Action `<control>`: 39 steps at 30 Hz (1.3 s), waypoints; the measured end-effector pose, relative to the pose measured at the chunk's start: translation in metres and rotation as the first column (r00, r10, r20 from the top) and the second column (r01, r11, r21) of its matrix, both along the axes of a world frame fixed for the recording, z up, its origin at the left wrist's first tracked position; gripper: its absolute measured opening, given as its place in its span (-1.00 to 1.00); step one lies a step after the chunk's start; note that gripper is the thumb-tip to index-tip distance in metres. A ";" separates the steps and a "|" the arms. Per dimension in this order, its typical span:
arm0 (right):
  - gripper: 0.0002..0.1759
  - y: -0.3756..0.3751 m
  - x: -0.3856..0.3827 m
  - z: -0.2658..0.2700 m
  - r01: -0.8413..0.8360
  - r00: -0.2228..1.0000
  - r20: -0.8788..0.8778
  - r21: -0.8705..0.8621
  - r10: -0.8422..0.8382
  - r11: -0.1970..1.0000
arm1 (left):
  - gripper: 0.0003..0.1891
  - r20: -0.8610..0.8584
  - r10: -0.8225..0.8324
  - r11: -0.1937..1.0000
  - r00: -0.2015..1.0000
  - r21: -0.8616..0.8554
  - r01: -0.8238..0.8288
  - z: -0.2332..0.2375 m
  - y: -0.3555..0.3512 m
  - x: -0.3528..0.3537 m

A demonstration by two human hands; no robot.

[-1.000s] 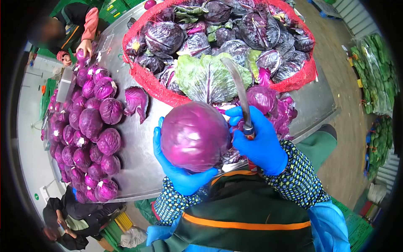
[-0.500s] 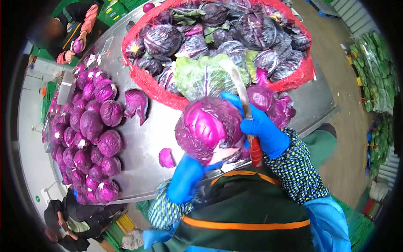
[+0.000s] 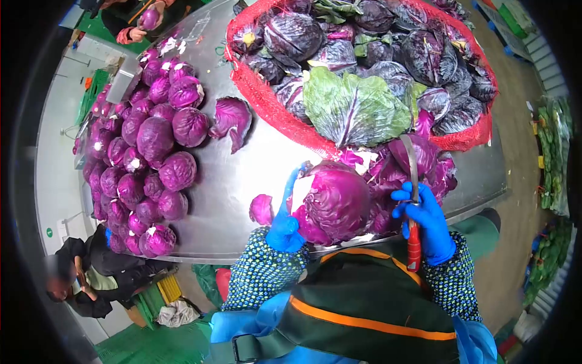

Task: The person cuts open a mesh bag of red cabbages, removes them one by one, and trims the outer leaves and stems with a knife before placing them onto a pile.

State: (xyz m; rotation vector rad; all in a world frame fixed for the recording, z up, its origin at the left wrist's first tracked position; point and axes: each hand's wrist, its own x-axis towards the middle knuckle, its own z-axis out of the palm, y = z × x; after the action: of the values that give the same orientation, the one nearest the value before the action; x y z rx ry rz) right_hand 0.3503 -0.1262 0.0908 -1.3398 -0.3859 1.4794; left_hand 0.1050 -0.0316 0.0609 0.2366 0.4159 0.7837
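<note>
A large red cabbage point(image 3: 337, 203) rests at the near edge of the metal table, with a pale cut patch on its left. My left hand point(image 3: 286, 225), in a blue glove, steadies its left side, one finger stretched up along it. To the right, my right hand point(image 3: 431, 221), also gloved in blue, grips a knife point(image 3: 414, 242) by its red handle. The curved blade points up and away, apart from the cabbage. Loose purple leaves point(image 3: 385, 206) and another red cabbage point(image 3: 418, 155) lie behind and between my hands. A small leaf piece point(image 3: 261, 210) lies left of my left hand.
A red net sack point(image 3: 267, 109) full of dark cabbages spreads across the back, a big green leaf point(image 3: 354, 108) on its front. Peeled cabbages point(image 3: 154, 139) are heaped at left. One person point(image 3: 148, 21) handles a cabbage at upper left; another person point(image 3: 91, 273) is at lower left.
The cabbage has come down towards the table edge and turned, showing another side. My right hand has drawn the knife away to the right. The whole view has shifted.
</note>
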 end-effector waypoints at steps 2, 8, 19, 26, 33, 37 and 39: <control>-0.50 0.002 -0.001 -0.001 -0.031 0.999 0.037 0.050 0.029 0.998 | 0.06 -0.113 -0.016 0.994 0.994 0.104 0.028 0.001 0.001 0.000; -0.35 0.022 -0.032 0.011 -0.178 0.983 0.068 0.178 0.168 0.968 | -0.10 0.104 0.057 0.916 0.993 -0.402 -0.011 0.003 -0.003 0.019; -0.35 0.029 -0.047 0.012 -0.382 0.782 0.602 0.263 0.159 0.886 | -0.47 -0.598 -0.058 0.851 0.799 0.389 0.353 0.002 0.009 0.009; -0.43 0.037 -0.040 0.030 -0.087 0.990 -0.101 0.153 0.103 0.984 | -0.26 -0.690 0.263 0.495 0.674 0.697 0.520 -0.007 0.003 0.013; -0.52 0.007 -0.020 -0.022 -0.051 0.964 0.263 0.059 0.034 0.997 | -0.20 -0.709 -0.021 0.844 0.704 0.365 0.393 -0.022 0.001 -0.001; -0.49 -0.020 -0.018 -0.044 -0.369 0.662 0.713 0.042 0.231 0.929 | -0.06 -0.699 0.506 0.197 0.505 0.664 0.722 -0.065 -0.033 0.018; -0.48 -0.033 -0.021 -0.046 -0.444 0.568 0.779 0.021 0.264 0.896 | -0.03 -0.753 0.511 0.291 0.415 0.605 0.741 -0.057 -0.045 0.035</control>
State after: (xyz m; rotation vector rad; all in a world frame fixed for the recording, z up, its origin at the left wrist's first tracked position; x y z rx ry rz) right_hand 0.3297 -0.1590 0.0446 -1.7317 -1.4165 1.0405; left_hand 0.1398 -0.0765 0.0043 2.0630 0.9224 0.5030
